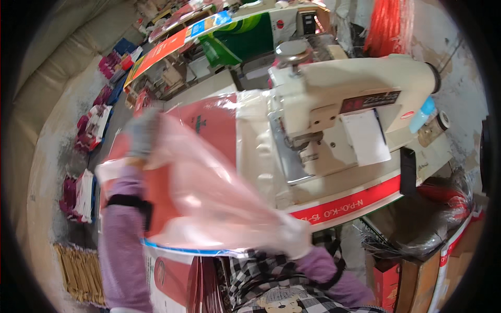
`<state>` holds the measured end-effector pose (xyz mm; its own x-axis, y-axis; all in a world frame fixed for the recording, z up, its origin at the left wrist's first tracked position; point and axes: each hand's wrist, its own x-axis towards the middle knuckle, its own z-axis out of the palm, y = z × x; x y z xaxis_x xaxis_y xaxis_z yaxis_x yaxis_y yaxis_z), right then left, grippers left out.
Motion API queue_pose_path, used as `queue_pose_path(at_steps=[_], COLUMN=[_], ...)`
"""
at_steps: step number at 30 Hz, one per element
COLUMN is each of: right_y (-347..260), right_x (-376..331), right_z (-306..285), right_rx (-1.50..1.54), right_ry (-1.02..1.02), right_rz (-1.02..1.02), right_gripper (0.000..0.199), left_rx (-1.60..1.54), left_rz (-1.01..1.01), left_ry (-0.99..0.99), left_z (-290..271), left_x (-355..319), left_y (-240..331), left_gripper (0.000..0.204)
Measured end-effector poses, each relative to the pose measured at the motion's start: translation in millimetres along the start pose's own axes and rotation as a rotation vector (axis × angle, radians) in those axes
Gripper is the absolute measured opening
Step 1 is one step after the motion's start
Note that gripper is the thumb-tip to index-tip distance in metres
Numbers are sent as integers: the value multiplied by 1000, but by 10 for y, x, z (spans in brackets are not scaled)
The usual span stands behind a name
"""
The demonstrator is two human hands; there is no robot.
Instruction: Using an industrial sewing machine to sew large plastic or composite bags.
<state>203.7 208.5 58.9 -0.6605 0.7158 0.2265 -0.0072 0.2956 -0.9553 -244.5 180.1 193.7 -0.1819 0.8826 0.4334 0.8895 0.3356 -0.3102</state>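
Note:
A thin, translucent pink plastic sheet (209, 193), perhaps a bag or its liner, stretches in a slanting fold between my two gloved hands. My left hand (142, 135), in a grey glove, is closed at its upper left edge; motion smears the fingers. At the lower right corner my right hand (295, 237), in a pale glove, pinches the sheet, also blurred. Beneath lies a red and white printed plastic sack (216, 125), flat on the table. To the right of the sack stands a cream industrial sewing machine (360, 88), with its needle area beyond my right hand.
A white paper (367, 136) hangs on the machine. Red strands (389, 26) hang behind it. Folded printed sacks (175, 276) are below the table's near edge. Cardboard boxes (417, 281) stand at lower right. Bundles (78, 198) line the floor at left.

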Motion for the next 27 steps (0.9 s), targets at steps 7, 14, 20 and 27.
queue_pose_path(at_steps=[7,14,20,27], right_y=[166,385,613,541], right_x=[-1522,-1686,-1297,13], right_z=[-1119,-1257,-987,-371], right_rx=[-552,-116,43,-342], right_ry=[123,52,95,148], right_rz=[235,645,548,208], right_gripper=[36,26,30,37], left_rx=[-747,-690,-298,-188], left_rz=[322,387,351,723], left_ry=[-130,-296,-223,-907], left_z=[1073,1013,535,-355], left_x=[484,186,313,-753], left_y=[2432,2798,2991,2287], left_gripper=[24,18,27,35])
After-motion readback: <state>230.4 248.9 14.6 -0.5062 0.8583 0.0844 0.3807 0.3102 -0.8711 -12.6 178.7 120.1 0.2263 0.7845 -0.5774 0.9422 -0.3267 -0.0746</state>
